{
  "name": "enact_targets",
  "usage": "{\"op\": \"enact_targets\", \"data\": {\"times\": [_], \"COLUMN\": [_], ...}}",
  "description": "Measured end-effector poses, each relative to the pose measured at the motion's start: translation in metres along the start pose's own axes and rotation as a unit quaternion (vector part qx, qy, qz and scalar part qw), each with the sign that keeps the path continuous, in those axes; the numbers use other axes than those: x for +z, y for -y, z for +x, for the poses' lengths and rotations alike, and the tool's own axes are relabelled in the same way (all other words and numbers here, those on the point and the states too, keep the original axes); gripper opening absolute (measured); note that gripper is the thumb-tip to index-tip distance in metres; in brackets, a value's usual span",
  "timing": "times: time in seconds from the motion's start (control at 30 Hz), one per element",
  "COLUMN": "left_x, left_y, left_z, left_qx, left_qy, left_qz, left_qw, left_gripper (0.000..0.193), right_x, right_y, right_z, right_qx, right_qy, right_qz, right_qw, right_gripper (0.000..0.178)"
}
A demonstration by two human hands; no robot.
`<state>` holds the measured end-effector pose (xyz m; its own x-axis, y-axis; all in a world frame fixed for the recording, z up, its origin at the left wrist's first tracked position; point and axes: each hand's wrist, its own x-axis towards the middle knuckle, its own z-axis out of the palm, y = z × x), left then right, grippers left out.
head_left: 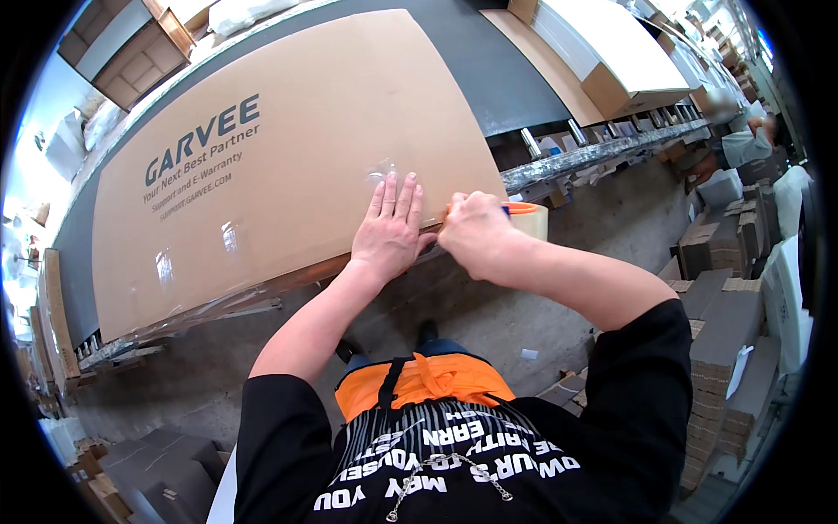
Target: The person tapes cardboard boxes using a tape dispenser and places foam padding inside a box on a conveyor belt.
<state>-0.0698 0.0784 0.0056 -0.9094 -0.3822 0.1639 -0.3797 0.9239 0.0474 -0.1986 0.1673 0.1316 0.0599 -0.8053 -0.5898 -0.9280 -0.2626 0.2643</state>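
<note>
A large flat cardboard box with dark print lies in front of me on a dark conveyor belt. Strips of clear tape shine on its top near the close edge. My left hand lies flat on the box's near edge, fingers stretched toward the far side. Just right of it, my right hand is closed around an orange tape dispenser at the box's near right corner. A wide roll of pale tape sits on the dispenser. My fist hides most of the handle.
The conveyor's metal side rail runs off to the right, carrying a long white-topped carton. Stacks of folded cardboard stand on the floor at the right. Another person is farther back at the right.
</note>
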Motion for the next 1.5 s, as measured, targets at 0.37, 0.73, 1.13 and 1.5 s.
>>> {"op": "enact_targets", "data": {"times": [0.37,0.73,1.13,1.5], "left_x": [0.014,-0.016,-0.099,-0.052], "left_y": [0.002,0.13,0.406,0.365], "left_z": [0.008,-0.146,-0.464,-0.469], "left_qx": [-0.024,-0.019,-0.163,-0.3], "left_qy": [-0.05,-0.124,-0.065,-0.32], "left_qz": [-0.044,-0.002,0.072,-0.046], "left_qw": [0.997,0.992,0.982,0.898], "left_gripper": [0.077,0.103,0.122,0.095], "right_x": [0.087,0.09,-0.025,-0.056], "right_y": [0.087,0.025,0.116,0.158], "right_z": [0.019,-0.072,0.08,0.121], "right_qx": [0.119,-0.174,-0.046,0.119], "right_qy": [0.026,-0.122,-0.406,-0.398], "right_qz": [-0.418,0.619,0.82,0.859], "right_qw": [0.9,0.756,0.402,0.3], "right_gripper": [0.03,0.075,0.073,0.058]}}
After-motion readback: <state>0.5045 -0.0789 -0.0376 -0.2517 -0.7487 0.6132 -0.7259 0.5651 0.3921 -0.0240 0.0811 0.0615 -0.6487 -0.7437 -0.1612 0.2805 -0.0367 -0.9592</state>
